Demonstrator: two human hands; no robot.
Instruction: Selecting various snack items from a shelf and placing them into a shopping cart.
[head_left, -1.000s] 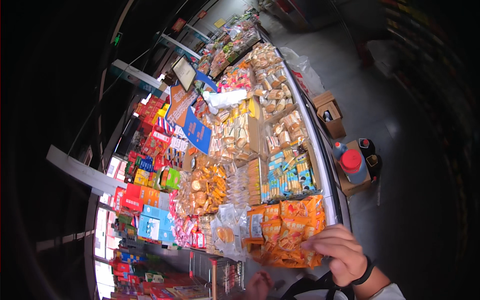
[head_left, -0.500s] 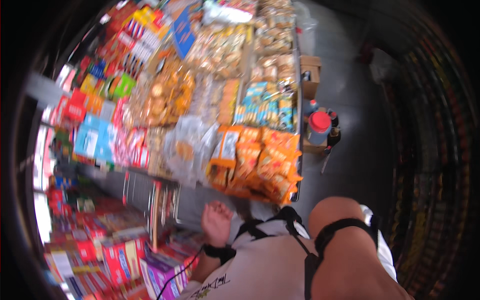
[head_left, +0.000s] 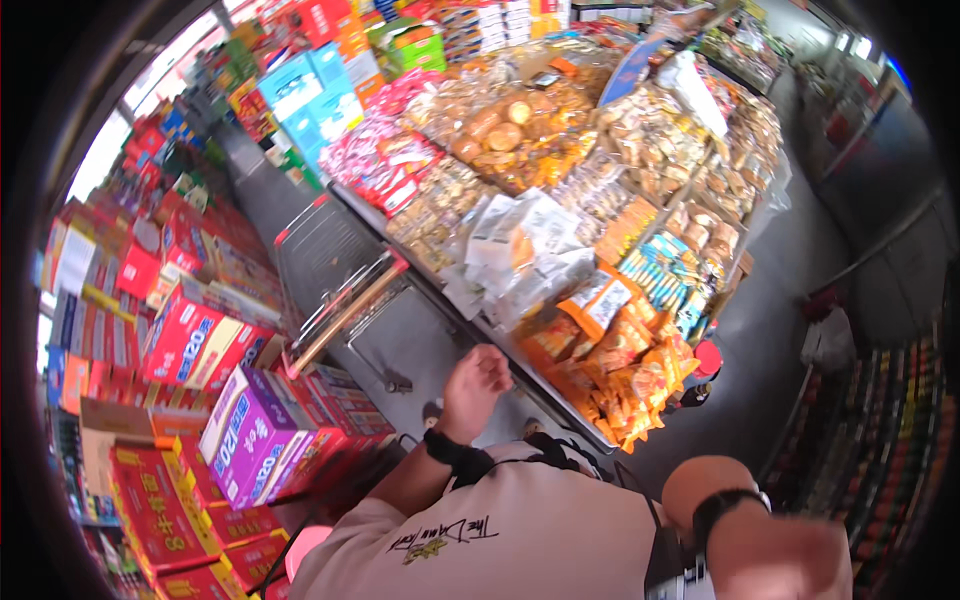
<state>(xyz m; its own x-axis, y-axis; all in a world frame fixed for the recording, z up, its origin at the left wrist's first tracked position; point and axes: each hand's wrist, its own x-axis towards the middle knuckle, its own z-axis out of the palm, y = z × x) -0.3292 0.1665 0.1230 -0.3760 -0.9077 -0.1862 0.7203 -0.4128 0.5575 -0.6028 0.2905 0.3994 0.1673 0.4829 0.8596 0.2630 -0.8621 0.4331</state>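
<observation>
My left hand [head_left: 477,385] is held in front of my body beside the front edge of a snack display. Its fingers are loosely curled in, and nothing shows in them. Closest to it are orange snack bags [head_left: 625,370] and clear-wrapped white packets [head_left: 525,250] on the display. At the lower right my right hand [head_left: 706,482] hangs by my side, beyond a black wristband [head_left: 722,508]. Its fingers are hidden, and the arm behind the band is blurred. A shopping cart [head_left: 335,315] with a worn handle stands left of my left hand.
Piled red cartons [head_left: 190,335] and a purple box [head_left: 255,440] fill the left side. Wrapped bakery snacks [head_left: 500,130] cover the display further back. A red-lidded jar [head_left: 708,357] stands by its right edge. Dark stocked shelves [head_left: 860,450] line the right, across a grey floor [head_left: 770,300].
My view has swung left, so the display sits further right and more of the cart and cartons shows. My left hand appears higher and further right, still curled. My right arm sits lower.
</observation>
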